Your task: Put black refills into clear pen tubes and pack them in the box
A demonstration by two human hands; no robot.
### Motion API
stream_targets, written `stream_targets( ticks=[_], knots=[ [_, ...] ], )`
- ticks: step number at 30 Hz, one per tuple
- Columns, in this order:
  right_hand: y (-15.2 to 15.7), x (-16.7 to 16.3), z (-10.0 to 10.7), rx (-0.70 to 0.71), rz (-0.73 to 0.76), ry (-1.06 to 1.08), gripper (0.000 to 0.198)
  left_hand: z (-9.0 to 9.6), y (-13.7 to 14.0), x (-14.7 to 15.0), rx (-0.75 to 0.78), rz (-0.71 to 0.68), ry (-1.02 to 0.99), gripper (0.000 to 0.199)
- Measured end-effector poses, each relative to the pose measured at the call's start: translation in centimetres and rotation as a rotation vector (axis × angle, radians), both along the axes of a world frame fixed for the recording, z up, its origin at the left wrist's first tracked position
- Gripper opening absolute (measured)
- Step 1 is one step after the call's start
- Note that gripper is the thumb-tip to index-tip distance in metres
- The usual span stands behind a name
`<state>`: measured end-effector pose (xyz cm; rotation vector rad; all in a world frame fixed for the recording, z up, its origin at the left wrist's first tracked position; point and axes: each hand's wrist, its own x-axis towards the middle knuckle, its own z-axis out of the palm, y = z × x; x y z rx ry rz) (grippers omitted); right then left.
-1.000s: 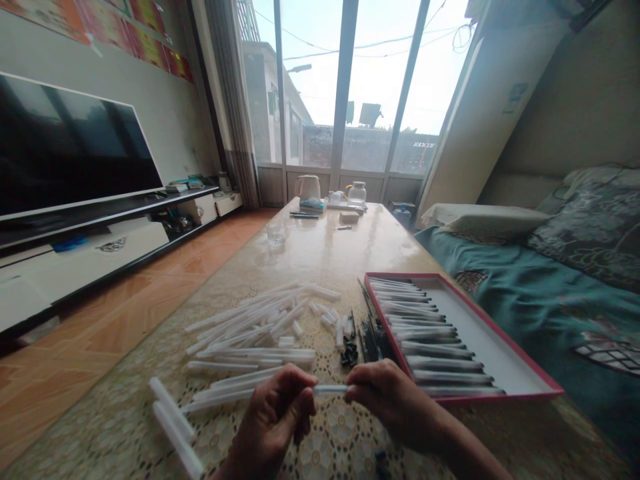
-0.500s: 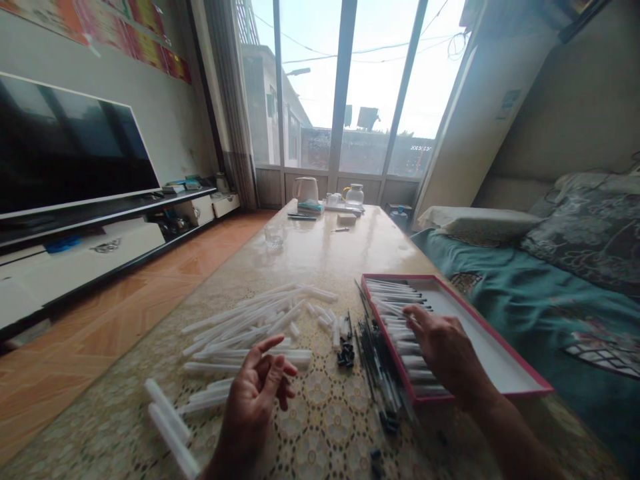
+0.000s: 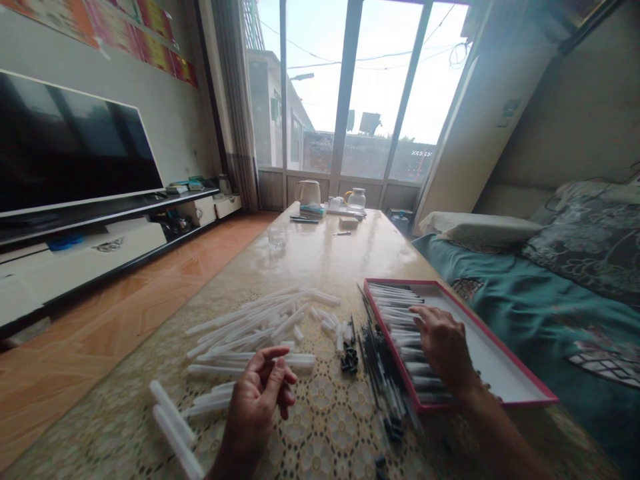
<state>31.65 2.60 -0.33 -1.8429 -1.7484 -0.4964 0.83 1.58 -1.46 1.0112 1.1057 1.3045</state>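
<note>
My right hand (image 3: 445,343) reaches over a shallow pink-rimmed box (image 3: 505,357). Its fingertips are pinched at the end of a pen (image 3: 395,309) in the row of clear-barrelled pens lying side by side along the box's left. The palm hides part of that row. My left hand (image 3: 263,393) hovers over the table with its fingers loosely curled, thumb and fingers apart, nothing in it. Behind and left of it lie translucent white pen barrels (image 3: 245,327). Between the hands are small black parts (image 3: 349,360), short clear pieces (image 3: 327,319) and thin dark refills (image 3: 375,353).
A patterned cover lies over the long table (image 3: 345,260). A drinking glass (image 3: 277,239), a kettle (image 3: 309,193) and a glass jug (image 3: 356,199) stand farther back. On the right is a sofa (image 3: 500,293); on the left, a television (image 3: 75,143) above a low cabinet.
My right hand has shifted slightly, and the pen that lay slanted at its fingertips now lies more in line with the row. My left hand is almost unchanged. The view has tilted slightly.
</note>
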Motion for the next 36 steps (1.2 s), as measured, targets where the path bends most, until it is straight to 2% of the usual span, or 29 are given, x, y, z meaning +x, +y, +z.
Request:
stream_targets(
  ticks=[5,8,9,12,16,18,22,27,31,36],
  knots=[
    [-0.4,-6.3,0.1,-0.062,0.234,0.047,0.018,-0.1,0.4,-0.5,0.027,0.079,-0.025,0.031],
    [-0.9,-10.4,-0.6,-0.199,0.427,0.139,0.019,0.5,0.6,-1.0,0.027,0.181,-0.074,0.026],
    [-1.1,-11.4,-0.8,-0.238,0.477,0.137,0.025,0.8,0.6,-1.1,0.019,0.208,-0.092,0.024],
    [-1.5,-13.2,-1.4,-0.316,0.596,0.051,0.043,1.7,0.5,-1.4,-0.009,0.24,-0.126,0.023],
    [-1.6,-13.6,-1.6,-0.387,0.687,-0.031,0.041,2.2,0.4,-1.4,-0.028,0.223,-0.147,0.023],
    [-1.7,-13.5,-1.3,-0.387,0.672,0.001,0.034,2.2,0.3,-1.4,-0.034,0.213,-0.151,0.023],
    [-2.0,-13.2,-0.7,-0.343,0.538,0.099,0.014,1.9,0.1,-1.3,-0.049,0.187,-0.145,0.022],
    [-1.9,-13.2,-0.9,-0.3,0.516,0.083,0.022,1.0,-0.1,-0.7,-0.101,0.029,-0.094,0.021],
    [-1.4,-13.5,-1.7,-0.287,0.502,0.022,0.013,0.0,-0.3,-0.1,-0.112,-0.144,-0.029,0.022],
    [-1.3,-13.2,-2.0,-0.27,0.441,-0.084,0.007,-0.5,-0.3,0.0,-0.128,-0.174,0.005,0.026]
  ],
)
